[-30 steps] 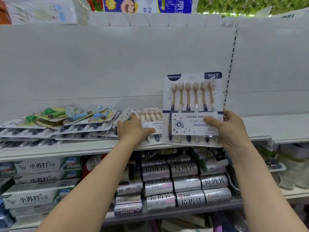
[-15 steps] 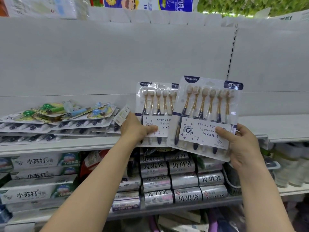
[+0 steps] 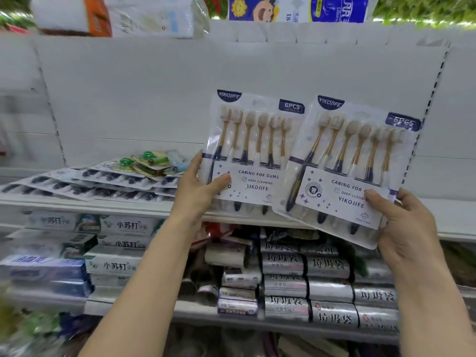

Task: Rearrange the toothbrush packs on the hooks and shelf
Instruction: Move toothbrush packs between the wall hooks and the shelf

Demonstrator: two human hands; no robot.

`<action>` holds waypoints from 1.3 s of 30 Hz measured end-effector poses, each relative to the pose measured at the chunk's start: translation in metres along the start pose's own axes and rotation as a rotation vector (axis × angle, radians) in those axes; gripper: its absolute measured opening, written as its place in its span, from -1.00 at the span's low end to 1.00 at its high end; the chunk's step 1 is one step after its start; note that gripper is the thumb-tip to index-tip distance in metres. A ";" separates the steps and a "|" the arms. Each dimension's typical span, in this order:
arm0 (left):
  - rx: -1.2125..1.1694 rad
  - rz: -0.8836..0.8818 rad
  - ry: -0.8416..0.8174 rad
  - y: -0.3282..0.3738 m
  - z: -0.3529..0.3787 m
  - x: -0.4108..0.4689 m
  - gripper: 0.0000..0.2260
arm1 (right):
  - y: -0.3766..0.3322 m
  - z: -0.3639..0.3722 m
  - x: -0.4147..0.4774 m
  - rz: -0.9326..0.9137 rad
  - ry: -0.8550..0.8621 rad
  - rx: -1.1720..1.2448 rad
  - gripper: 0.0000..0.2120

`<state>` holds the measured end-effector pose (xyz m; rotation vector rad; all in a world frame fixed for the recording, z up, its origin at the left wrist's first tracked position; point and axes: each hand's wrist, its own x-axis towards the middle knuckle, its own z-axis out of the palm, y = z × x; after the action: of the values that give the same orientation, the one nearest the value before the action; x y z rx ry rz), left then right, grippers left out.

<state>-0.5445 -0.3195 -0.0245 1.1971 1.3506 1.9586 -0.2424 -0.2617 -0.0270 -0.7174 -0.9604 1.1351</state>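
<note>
I hold two identical six-piece toothbrush packs upright in front of the white back panel. My left hand (image 3: 198, 189) grips the left pack (image 3: 255, 150) at its lower left corner, thumb across the front label. My right hand (image 3: 401, 220) grips the right pack (image 3: 355, 166) at its lower right corner; this pack tilts to the right and overlaps the left pack's edge. Both packs hang just above the white shelf (image 3: 77, 204). More toothbrush packs (image 3: 103, 184) lie flat in a fanned stack on the shelf at the left, with children's brush packs (image 3: 152, 163) on top.
Toothpaste boxes (image 3: 113, 264) fill the lower shelf at the left, and silver bag rolls (image 3: 327, 287) sit at the lower right. A slotted upright (image 3: 435, 88) runs down the back panel at the right. Tissue packs (image 3: 113, 14) stand on top.
My left hand has lifted a second pack off the shelf stack and raised it upright. My right hand's pack has shifted right and tilted. Both packs are higher now.
</note>
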 end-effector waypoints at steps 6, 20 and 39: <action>-0.023 0.032 0.135 0.018 -0.126 -0.011 -0.33 | 0.031 0.080 -0.039 0.014 -0.096 0.009 -0.72; 0.098 0.073 0.343 0.071 -0.459 -0.065 -0.35 | 0.120 0.341 -0.207 -0.017 -0.414 -0.014 -0.73; 0.112 0.101 0.462 0.083 -0.802 -0.036 -0.47 | 0.238 0.662 -0.353 0.029 -0.560 -0.006 -0.69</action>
<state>-1.2062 -0.7790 -0.0697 0.9042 1.6681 2.3590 -0.9813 -0.5317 -0.0385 -0.4196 -1.4232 1.3927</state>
